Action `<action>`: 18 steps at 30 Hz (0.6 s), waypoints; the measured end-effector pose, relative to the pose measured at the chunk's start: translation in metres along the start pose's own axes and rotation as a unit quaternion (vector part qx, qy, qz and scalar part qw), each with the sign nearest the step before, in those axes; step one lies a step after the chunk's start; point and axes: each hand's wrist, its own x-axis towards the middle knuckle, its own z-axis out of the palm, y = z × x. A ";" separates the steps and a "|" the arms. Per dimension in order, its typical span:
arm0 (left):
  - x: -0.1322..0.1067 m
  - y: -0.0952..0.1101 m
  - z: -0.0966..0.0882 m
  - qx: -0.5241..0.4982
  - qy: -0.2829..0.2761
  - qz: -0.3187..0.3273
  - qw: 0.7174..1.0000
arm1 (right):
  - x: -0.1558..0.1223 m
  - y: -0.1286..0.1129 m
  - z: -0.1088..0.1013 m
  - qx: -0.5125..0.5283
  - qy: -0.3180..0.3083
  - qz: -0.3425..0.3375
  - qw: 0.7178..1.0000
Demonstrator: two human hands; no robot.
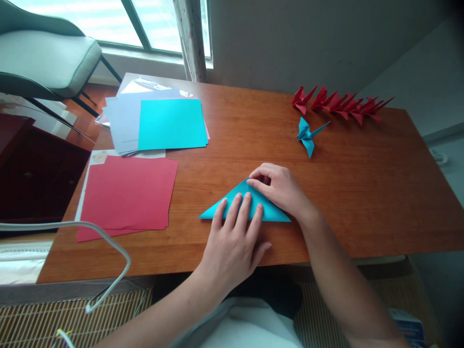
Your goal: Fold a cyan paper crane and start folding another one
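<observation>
A sheet of blue paper folded into a triangle lies on the wooden table, its long edge toward me and its peak pointing away. Across its lower middle my left hand rests flat, fingers spread and pressing on the paper. My right hand pinches the triangle's peak between thumb and index finger, the other fingers curled. Beyond the right hand stands a blue paper crane. Several red paper cranes line up behind it near the table's far edge.
Red paper sheets lie at the table's left, with blue sheets and pale sheets stacked behind them. A white cable loops over the left front edge. A chair stands by the window beyond the table.
</observation>
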 end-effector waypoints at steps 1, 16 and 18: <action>0.000 0.000 0.000 0.001 0.000 0.000 1.000 | 0.000 0.000 0.001 0.001 0.004 0.001 1.000; -0.001 0.000 0.001 -0.001 -0.001 0.002 1.000 | 0.000 0.004 0.002 0.008 0.008 -0.009 1.000; -0.001 0.000 0.001 -0.001 -0.002 0.002 1.000 | 0.000 0.004 0.002 0.010 0.007 -0.009 1.000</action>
